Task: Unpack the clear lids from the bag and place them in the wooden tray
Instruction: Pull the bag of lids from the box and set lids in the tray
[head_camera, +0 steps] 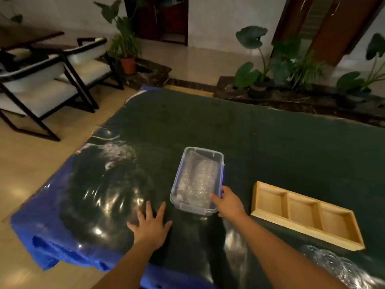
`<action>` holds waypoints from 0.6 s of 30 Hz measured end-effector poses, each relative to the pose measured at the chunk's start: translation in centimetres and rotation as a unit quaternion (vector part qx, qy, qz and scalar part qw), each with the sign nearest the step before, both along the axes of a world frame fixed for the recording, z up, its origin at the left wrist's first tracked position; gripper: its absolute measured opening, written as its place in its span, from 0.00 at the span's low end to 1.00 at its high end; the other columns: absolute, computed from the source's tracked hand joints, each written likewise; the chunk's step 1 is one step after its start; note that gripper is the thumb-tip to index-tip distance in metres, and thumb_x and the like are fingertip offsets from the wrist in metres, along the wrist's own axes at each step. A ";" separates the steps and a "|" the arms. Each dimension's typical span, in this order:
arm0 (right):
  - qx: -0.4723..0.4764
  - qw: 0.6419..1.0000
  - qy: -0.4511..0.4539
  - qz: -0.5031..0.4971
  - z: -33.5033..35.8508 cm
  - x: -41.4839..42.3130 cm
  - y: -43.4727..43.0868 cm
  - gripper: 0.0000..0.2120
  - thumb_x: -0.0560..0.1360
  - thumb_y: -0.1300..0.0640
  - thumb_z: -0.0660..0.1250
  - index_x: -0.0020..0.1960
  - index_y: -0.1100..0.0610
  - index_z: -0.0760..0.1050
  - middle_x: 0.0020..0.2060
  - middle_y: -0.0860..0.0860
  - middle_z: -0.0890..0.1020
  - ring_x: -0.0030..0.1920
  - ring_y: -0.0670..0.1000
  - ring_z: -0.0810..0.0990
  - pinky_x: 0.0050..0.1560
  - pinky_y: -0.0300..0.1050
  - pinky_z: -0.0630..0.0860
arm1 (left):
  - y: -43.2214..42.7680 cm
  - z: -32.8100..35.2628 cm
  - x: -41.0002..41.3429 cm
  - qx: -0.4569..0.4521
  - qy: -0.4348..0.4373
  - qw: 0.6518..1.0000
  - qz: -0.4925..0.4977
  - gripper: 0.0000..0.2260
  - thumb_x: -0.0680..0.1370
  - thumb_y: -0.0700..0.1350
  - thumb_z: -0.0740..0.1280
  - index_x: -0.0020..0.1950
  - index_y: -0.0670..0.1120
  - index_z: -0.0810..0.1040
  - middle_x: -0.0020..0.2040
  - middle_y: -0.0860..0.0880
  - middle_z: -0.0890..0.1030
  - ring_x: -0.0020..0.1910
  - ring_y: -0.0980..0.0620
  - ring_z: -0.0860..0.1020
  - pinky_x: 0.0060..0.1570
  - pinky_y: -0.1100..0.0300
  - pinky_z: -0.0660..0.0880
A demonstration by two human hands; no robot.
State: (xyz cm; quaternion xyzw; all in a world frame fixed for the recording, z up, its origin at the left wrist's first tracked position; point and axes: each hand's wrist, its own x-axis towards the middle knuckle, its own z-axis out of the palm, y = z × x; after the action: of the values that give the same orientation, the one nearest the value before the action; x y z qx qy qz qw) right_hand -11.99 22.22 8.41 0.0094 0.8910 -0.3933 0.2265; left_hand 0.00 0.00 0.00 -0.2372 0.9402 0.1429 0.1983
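Clear bagged lids (198,180) lie lengthwise in the plastic bin (216,158), directly ahead of the right hand (229,202) gripping its near corner; left hand (151,224) rests flat, farther away; wooden tray (258,202) lies right.

Lobby-like lounge: armchairs (41,84), potted plants (125,46)
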 end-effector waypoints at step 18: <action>0.015 0.999 0.021 0.029 -2.7 5.2 8.5 0.34 0.73 0.62 0.71 0.74 0.45 0.62 0.53 0.43 0.76 0.39 0.49 0.85 0.30 0.42 0.83 | 0.4 -1.1 -0.2 -0.022 -0.044 0.999 0.009 0.32 0.80 0.67 0.55 0.81 0.66 0.45 0.84 0.46 0.40 0.81 0.35 0.39 0.70 0.22 0.52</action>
State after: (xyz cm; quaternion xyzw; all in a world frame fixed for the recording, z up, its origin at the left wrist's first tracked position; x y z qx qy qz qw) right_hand -6.79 30.76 5.67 -0.0214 0.9013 -0.3730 0.2192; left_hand -0.15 0.42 -1.11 -0.2560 0.9312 0.1135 0.2334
